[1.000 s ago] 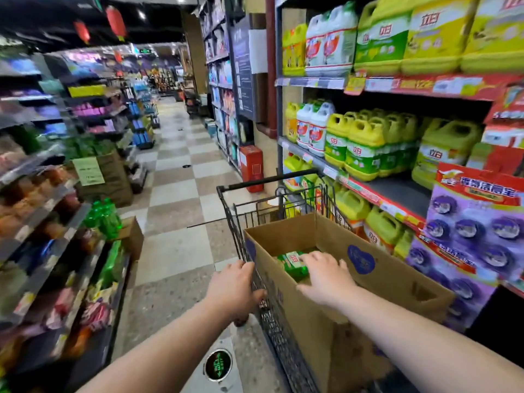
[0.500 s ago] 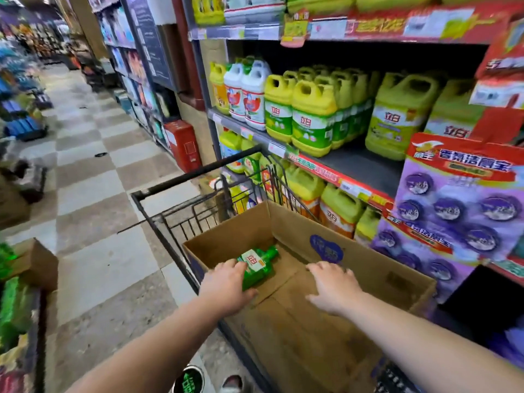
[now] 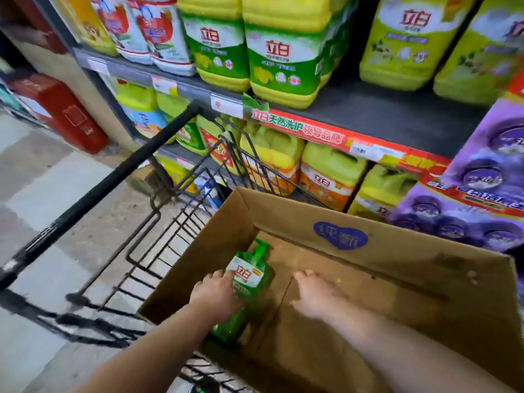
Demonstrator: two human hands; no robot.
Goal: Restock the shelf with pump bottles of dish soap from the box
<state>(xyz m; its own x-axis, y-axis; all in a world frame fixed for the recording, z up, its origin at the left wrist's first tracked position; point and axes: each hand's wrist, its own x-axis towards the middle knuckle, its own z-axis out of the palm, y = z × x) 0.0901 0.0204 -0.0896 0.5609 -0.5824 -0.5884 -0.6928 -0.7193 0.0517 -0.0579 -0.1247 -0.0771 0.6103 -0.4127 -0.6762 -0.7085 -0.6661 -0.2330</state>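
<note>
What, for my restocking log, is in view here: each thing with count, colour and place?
shopping cart: one, black wire, beside the shelves
cardboard box: one, brown, in the cart
pump bottle: at least one, green, lying in the box's left corner
big jugs: many, yellow-green, on the shelves
white jugs: two, red labels, upper shelf, left
purple packs: several, purple, far right
red cabinet: one, red, on the floor, far left
left hand: one, grips the pump bottle
right hand: one, open, flat on the box's floor
</note>
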